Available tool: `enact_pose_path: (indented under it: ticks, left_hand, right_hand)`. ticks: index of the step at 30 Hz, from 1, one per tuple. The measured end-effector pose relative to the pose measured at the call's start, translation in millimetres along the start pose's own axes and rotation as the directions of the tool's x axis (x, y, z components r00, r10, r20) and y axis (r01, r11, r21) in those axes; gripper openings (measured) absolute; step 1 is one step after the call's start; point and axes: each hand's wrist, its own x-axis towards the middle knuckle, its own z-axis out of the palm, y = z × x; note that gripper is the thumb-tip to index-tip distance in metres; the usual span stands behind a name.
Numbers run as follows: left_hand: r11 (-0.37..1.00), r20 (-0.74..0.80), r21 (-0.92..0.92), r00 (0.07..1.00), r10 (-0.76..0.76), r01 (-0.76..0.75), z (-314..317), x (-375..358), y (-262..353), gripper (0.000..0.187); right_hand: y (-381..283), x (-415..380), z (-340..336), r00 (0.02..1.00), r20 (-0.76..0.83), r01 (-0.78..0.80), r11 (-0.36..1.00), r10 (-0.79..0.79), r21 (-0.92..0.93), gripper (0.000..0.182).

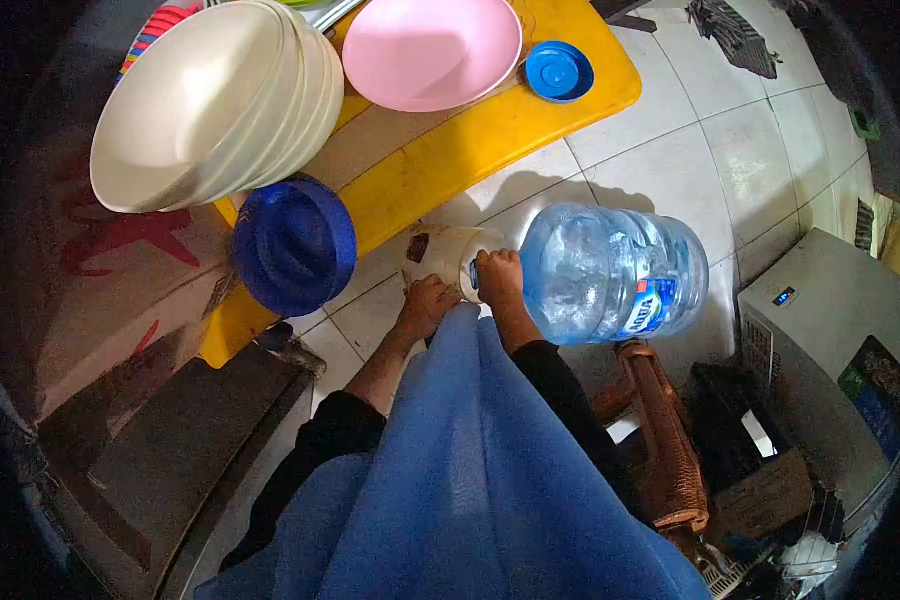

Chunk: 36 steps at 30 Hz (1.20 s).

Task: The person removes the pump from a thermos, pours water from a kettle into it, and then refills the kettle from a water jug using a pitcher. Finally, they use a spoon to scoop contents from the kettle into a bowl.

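Note:
Below the yellow table's edge is a pale, whitish container (452,253), partly hidden by my hands. My left hand (430,304) rests against its near side with the fingers bent onto it. My right hand (499,276) is closed around its rim or neck, close to a small dark part. Just right of my right hand, a large clear blue water bottle (580,270) lies on its side on the tiles, its label facing up and right. Blue cloth hangs below my hands and covers part of the view.
A yellow table (490,135) holds a stack of cream bowls (190,110), a pink plate (430,45) and a small blue lid (559,71). A dark blue basin (295,245) sits at its edge. A grey box-like appliance (820,300) stands right, near a brown wicker-textured post (665,450).

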Motion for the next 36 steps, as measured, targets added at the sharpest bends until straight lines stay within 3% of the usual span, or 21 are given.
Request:
enact_pose_path:
  ticks: [1,5,7,11,14,16,17,19,20,22,23,25,28,32,35,36]
  left_hand:
    - [0.993,-0.05,0.004,0.992,0.115,-0.115,-0.5,-1.2,-0.1,0.027]
    - [0.998,-0.08,0.064,0.996,0.024,-0.019,5.1,0.2,-5.2,0.019]
    - [0.937,-0.16,0.261,0.946,0.281,-0.233,9.2,-0.6,-11.5,0.015]
    - [0.928,-0.167,0.23,0.927,0.335,-0.294,8.0,2.8,-18.2,0.016]
    - [0.938,-0.083,0.258,0.962,0.262,-0.233,9.1,6.7,-22.7,0.015]
    - [0.999,-0.102,-0.034,0.995,-0.014,0.011,20.6,10.8,-36.4,0.014]
    - [0.999,-0.1,-0.034,0.995,-0.015,0.011,15.8,10.2,-34.3,0.014]
    - [0.859,-0.077,0.397,0.921,0.381,-0.322,6.2,8.8,-30.2,0.017]
    - [0.86,-0.075,0.393,0.921,0.383,-0.326,3.3,11.1,-30.1,0.017]
    - [0.951,-0.051,0.183,0.964,0.262,-0.249,-2.6,16.2,-31.9,0.025]
    - [0.952,-0.05,0.181,0.964,0.26,-0.247,-3.0,16.3,-29.3,0.025]
    - [0.992,-0.156,-0.055,0.981,-0.118,0.111,-2.4,17.1,-23.4,0.032]
    - [0.989,-0.069,-0.046,0.987,-0.142,0.14,-12.0,20.0,-14.4,0.035]
    - [0.988,-0.087,-0.111,0.989,-0.12,0.11,-15.8,19.3,-12.2,0.037]
    - [0.965,-0.095,-0.198,0.977,-0.191,0.17,-12.6,18.8,-14.2,0.037]
    - [0.976,-0.08,-0.177,0.986,-0.145,0.129,-12.2,19.9,-18.2,0.037]
  right_hand:
    - [-0.1,0.6,-0.4,1.0,-0.005,-0.001,1.0,0.001,0.008,0.028]
    - [-0.6,-1.1,-3.9,1.0,-0.003,-0.002,1.0,0.002,-0.009,0.028]
    - [-0.4,-0.8,-4.0,0.999,-0.035,-0.001,1.0,0.001,0.011,0.025]
    - [0.0,3.2,-1.7,0.999,-0.032,-0.021,1.0,0.021,0.001,0.025]
    - [-0.6,2.5,-4.1,0.999,-0.035,-0.009,1.0,0.009,0.011,0.025]
    - [-1.2,2.7,-1.2,0.999,-0.038,-0.018,1.0,0.018,-0.003,0.025]
    - [-2.5,3.0,-1.5,0.999,-0.037,-0.019,1.0,0.019,-0.002,0.025]
    - [-3.1,2.8,-1.8,0.999,-0.039,-0.026,1.0,0.025,-0.01,0.023]
    - [-2.8,2.9,-2.9,0.999,-0.035,-0.03,0.999,0.03,-0.012,0.023]
    - [-3.6,6.5,-4.3,0.999,-0.038,-0.04,0.999,0.039,-0.026,0.022]
    - [-3.3,8.5,-2.3,0.999,-0.034,-0.04,0.999,0.039,-0.027,0.022]
    - [-3.4,12.9,2.1,0.997,-0.059,-0.047,0.998,0.045,-0.033,0.021]
    - [-3.3,17.1,7.4,0.996,-0.071,-0.048,0.999,0.047,-0.011,0.02]
    - [-4.8,22.3,17.5,0.993,-0.106,-0.057,0.997,0.051,-0.055,0.019]
    - [-4.7,27.4,24.3,0.995,-0.079,-0.064,0.997,0.06,-0.052,0.021]
    - [-4.7,29.3,26.6,0.995,-0.077,-0.064,0.996,0.06,-0.057,0.023]
